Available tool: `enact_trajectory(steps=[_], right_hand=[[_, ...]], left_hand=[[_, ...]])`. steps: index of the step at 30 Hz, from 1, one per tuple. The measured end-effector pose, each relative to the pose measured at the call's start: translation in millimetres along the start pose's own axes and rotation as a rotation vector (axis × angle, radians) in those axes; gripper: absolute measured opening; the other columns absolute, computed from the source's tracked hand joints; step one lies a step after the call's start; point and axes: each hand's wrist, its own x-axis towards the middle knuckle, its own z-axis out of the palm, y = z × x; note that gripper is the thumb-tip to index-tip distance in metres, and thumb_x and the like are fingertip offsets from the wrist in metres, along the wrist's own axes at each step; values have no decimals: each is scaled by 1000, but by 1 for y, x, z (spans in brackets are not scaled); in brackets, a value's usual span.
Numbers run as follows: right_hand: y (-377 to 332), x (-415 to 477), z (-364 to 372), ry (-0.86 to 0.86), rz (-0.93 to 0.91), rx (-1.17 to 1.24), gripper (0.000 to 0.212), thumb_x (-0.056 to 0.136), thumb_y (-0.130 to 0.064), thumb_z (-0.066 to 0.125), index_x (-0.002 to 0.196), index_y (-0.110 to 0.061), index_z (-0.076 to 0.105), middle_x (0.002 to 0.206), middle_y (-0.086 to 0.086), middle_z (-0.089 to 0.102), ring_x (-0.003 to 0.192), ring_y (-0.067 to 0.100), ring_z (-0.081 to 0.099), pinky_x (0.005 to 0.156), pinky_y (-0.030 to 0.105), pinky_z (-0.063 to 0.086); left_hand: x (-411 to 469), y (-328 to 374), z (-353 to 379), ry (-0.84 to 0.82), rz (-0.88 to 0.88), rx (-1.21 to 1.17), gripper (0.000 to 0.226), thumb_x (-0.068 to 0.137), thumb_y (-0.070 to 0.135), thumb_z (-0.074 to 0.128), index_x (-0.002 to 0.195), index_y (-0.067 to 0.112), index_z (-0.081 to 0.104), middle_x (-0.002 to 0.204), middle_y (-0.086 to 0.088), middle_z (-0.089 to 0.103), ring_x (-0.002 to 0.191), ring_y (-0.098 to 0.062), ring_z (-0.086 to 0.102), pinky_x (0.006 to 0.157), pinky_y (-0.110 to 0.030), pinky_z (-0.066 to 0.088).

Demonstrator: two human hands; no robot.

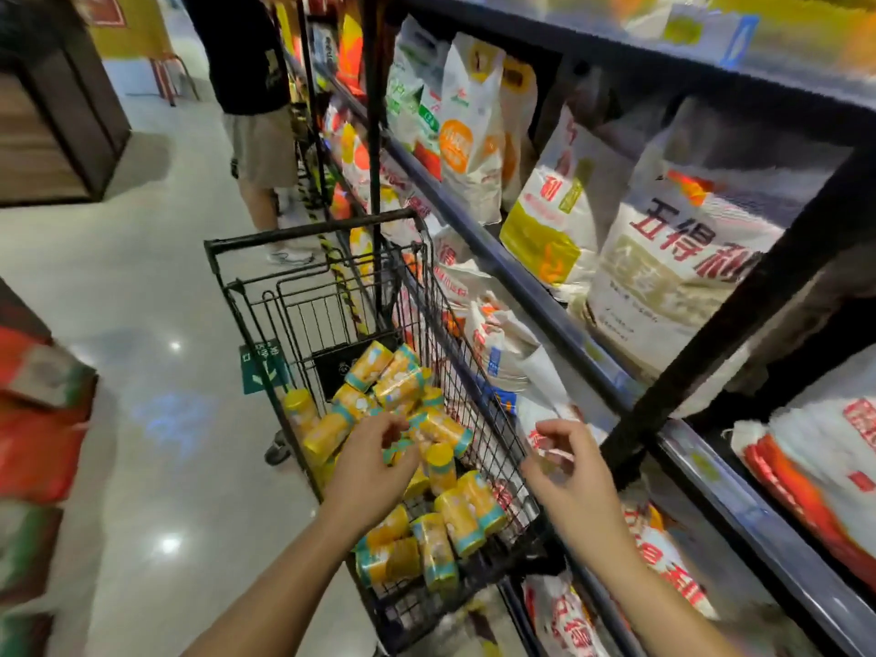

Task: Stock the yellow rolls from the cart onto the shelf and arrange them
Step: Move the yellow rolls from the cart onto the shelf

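A black wire cart (313, 230) stands in the aisle beside the shelf (545, 296). Several yellow rolls (455, 514) with teal ends lie piled in its basket. My left hand (374, 462) hovers over the pile with loosely curled fingers and holds nothing that I can see. Over the cart's right rim, my right hand (569, 471) also hangs with relaxed, slightly curled fingers and is empty. Neither hand touches a roll.
The shelf on the right carries large white flour bags (663, 272) on several levels. A person in a dark shirt (251, 87) stands just beyond the cart. A wooden display (52, 135) stands at the far left, with red packages (38, 443) near left.
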Motion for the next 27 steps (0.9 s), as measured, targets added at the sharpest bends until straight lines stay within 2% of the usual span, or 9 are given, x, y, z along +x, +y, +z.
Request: enact_trajectory(steps=[3, 7, 9, 13, 16, 19, 22, 25, 27], right_hand=[[28, 18, 26, -95, 107, 20, 40, 83, -4, 73, 106, -30, 54, 104, -1, 59, 96, 6, 59, 78, 9, 44], [69, 45, 61, -215, 206, -39, 41, 84, -11, 74, 106, -37, 52, 107, -4, 57, 95, 9, 58, 81, 25, 48], [90, 62, 77, -274, 250, -94, 40, 82, -12, 74, 108, -33, 52, 103, -2, 58, 89, 15, 60, 82, 35, 52], [130, 98, 109, -394, 215, -206, 36, 74, -22, 68, 109, -16, 59, 94, 4, 59, 75, 13, 55, 70, 14, 43], [160, 124, 134, -544, 304, -282, 46, 77, -26, 73, 118, -12, 58, 108, 5, 57, 89, 16, 55, 76, 27, 42], [187, 146, 158, -681, 344, -376, 48, 74, -34, 62, 119, -20, 57, 113, 5, 59, 99, 20, 57, 78, 32, 44], [206, 163, 179, -831, 353, -536, 58, 82, -28, 65, 136, -18, 47, 131, 4, 49, 121, 25, 48, 99, 40, 43], [228, 179, 201, -898, 274, -653, 64, 84, -31, 65, 142, -16, 42, 143, 8, 44, 131, 29, 42, 107, 41, 38], [236, 189, 214, -954, 264, -749, 72, 88, -34, 65, 149, -14, 33, 151, 8, 34, 139, 29, 34, 113, 39, 32]], left_hand=[[1, -32, 5, 2, -107, -8, 15, 90, 29, 65, 103, 26, 57, 93, 6, 57, 85, -10, 55, 66, -19, 37], [7, -65, 16, 9, -269, -13, 21, 87, 19, 68, 100, 27, 54, 90, 10, 55, 83, -11, 54, 67, -19, 38], [13, -81, 24, 18, -349, -6, 17, 86, 21, 69, 98, 24, 57, 90, 4, 57, 81, -14, 55, 68, -25, 41], [31, -107, 45, 57, -507, -4, 15, 85, 20, 69, 96, 20, 58, 89, -1, 60, 77, -12, 55, 66, -23, 41], [47, -127, 66, 33, -609, -23, 15, 84, 22, 68, 95, 21, 58, 94, -1, 61, 85, -17, 58, 70, -28, 43], [61, -150, 86, -14, -735, -47, 22, 82, 29, 69, 99, 19, 59, 99, -5, 60, 91, -22, 58, 77, -33, 47], [69, -175, 102, -36, -832, -85, 45, 70, 46, 61, 104, 17, 61, 104, -8, 61, 96, -25, 61, 83, -38, 52], [76, -196, 113, -49, -930, -88, 47, 73, 38, 65, 111, 10, 62, 108, -9, 62, 97, -24, 61, 77, -31, 48], [81, -208, 121, -34, -988, -104, 56, 72, 41, 66, 117, 8, 59, 113, -12, 61, 101, -26, 61, 78, -30, 47]])
